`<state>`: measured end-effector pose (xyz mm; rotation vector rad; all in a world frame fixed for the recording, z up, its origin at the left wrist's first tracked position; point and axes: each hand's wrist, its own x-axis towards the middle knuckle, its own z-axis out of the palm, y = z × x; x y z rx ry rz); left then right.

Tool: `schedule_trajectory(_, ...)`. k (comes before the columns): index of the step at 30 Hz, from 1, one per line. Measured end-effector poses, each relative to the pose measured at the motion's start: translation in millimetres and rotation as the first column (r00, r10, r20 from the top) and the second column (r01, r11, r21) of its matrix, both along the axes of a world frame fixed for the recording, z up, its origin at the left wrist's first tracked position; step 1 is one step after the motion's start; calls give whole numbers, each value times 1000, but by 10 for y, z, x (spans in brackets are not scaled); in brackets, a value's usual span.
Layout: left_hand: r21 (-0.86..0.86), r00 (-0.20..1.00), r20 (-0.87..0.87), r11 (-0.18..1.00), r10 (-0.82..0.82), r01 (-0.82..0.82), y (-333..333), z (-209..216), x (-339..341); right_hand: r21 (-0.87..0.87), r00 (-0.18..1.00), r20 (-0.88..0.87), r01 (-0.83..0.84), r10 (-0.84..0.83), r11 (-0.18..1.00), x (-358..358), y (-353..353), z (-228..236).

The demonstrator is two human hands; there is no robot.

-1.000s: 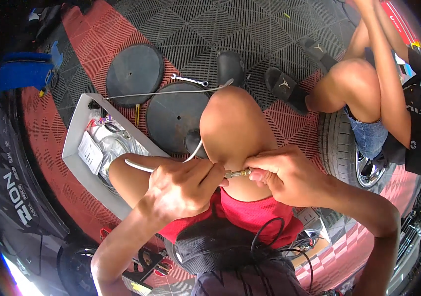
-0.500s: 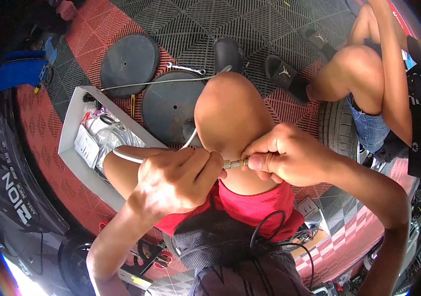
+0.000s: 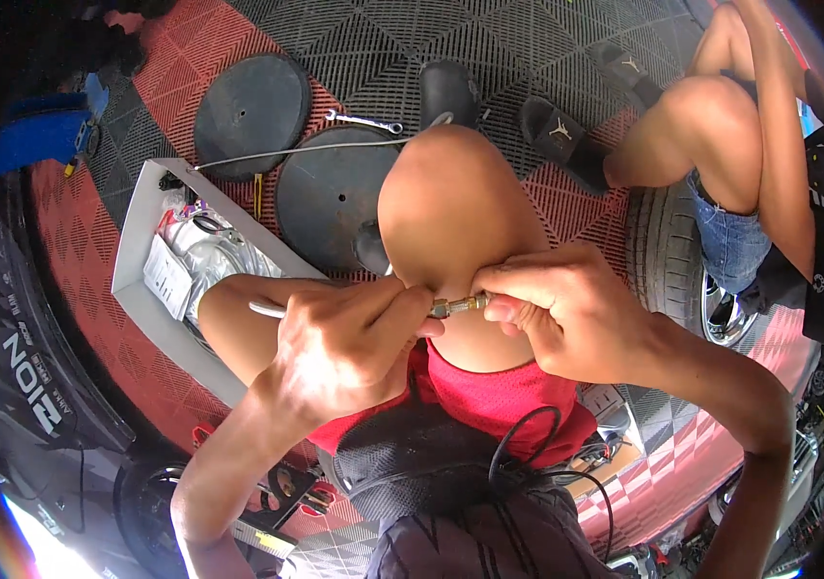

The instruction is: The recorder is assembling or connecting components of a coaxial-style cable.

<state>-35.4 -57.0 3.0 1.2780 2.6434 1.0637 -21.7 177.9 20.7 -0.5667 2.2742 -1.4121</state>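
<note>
Above my bare knee, a small brass threaded hose fitting [image 3: 458, 306] bridges the gap between my hands. My left hand [image 3: 344, 343] is closed round its left end, and a white hose [image 3: 267, 310] comes out behind that hand's knuckles. My right hand [image 3: 566, 314] pinches the fitting's right end between thumb and forefinger. The fingers hide both ends of the fitting, so I cannot tell how its parts join. A thin grey line, apparently the same hose, [image 3: 315, 151] runs from the box across toward my foot.
At left lies an open white box [image 3: 156, 289] with plastic-wrapped parts. Beyond my knee are two round black discs [image 3: 251, 116] and a combination wrench [image 3: 363, 122]. A seated person's leg [image 3: 711, 135] and a tyre [image 3: 663, 256] are at right. A dark car bumper [image 3: 45, 338] borders the left.
My right thumb and fingers have shifted slightly on the fitting, baring a little more brass. The white hose's loop behind my left hand has dropped mostly out of sight.
</note>
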Motion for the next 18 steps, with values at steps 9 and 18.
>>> schedule_trajectory(9,-50,989,138,996,-60,68,-63,194,-55,9,955,290,-58,52,998,-73,69,180)
schedule_trajectory(18,-5,980,196,999,-40,42,-49,284,-97,-70,915,403,24,7,997,-75,60,165)
